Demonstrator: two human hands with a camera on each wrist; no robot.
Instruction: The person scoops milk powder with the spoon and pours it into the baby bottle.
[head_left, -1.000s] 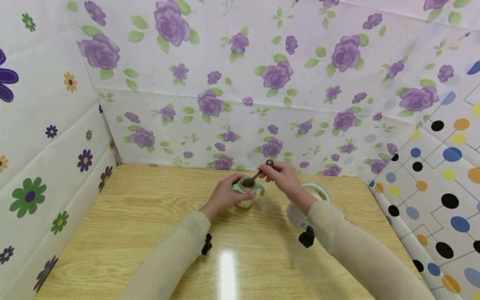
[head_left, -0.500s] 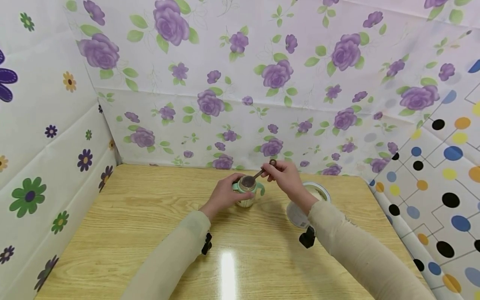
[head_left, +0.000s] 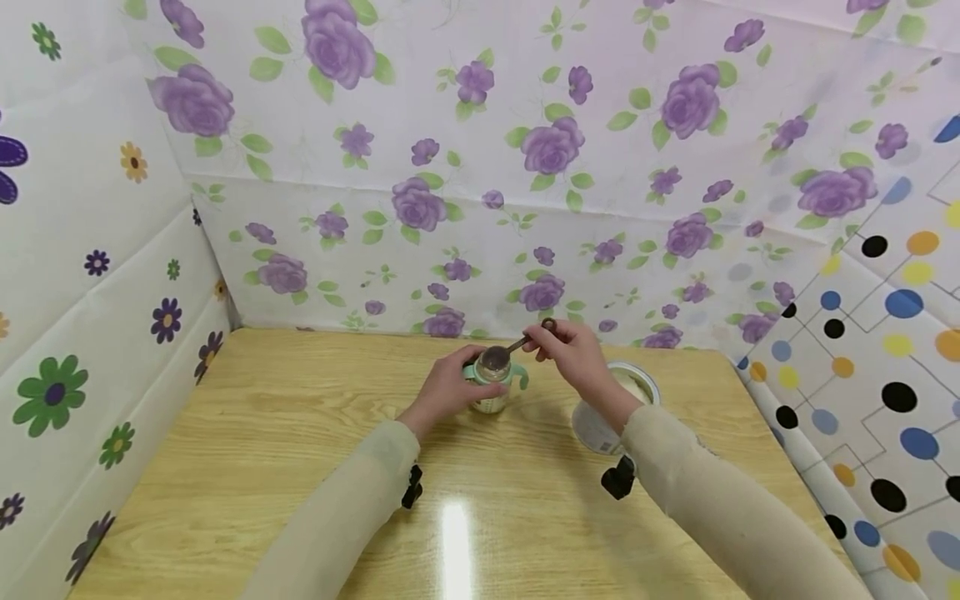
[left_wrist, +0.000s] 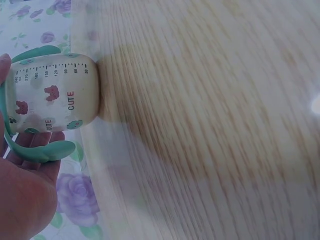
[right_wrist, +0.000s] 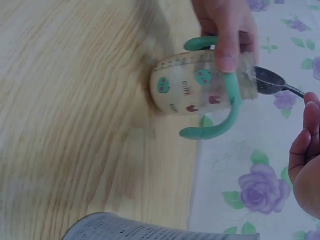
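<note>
A clear baby bottle (head_left: pixel 491 406) with green handles and a pale filling stands upright on the table. My left hand (head_left: pixel 444 388) grips it near the neck, thumb across the front. Printed measuring marks and "CUTE" lettering show on the bottle (left_wrist: pixel 55 95) in the left wrist view. My right hand (head_left: pixel 572 354) pinches the handle of a dark metal spoon (head_left: pixel 495 359), whose bowl lies over the bottle's open mouth. In the right wrist view the spoon's bowl (right_wrist: pixel 270 81) sits just outside the rim, and the fingers of my right hand (right_wrist: pixel 307 160) hold the handle's end.
An open can (head_left: pixel 596 429) with pale powder inside stands to the right, partly under my right forearm. Its printed side (right_wrist: pixel 150 229) shows at the bottom of the right wrist view. A flowered cloth wall (head_left: pixel 337 200) rises behind the wooden table (head_left: pixel 300 400).
The spoon's bowl has come up from inside the bottle's mouth to lie at the rim, its handle flatter. My right hand has shifted slightly right; my left hand keeps its grip.
</note>
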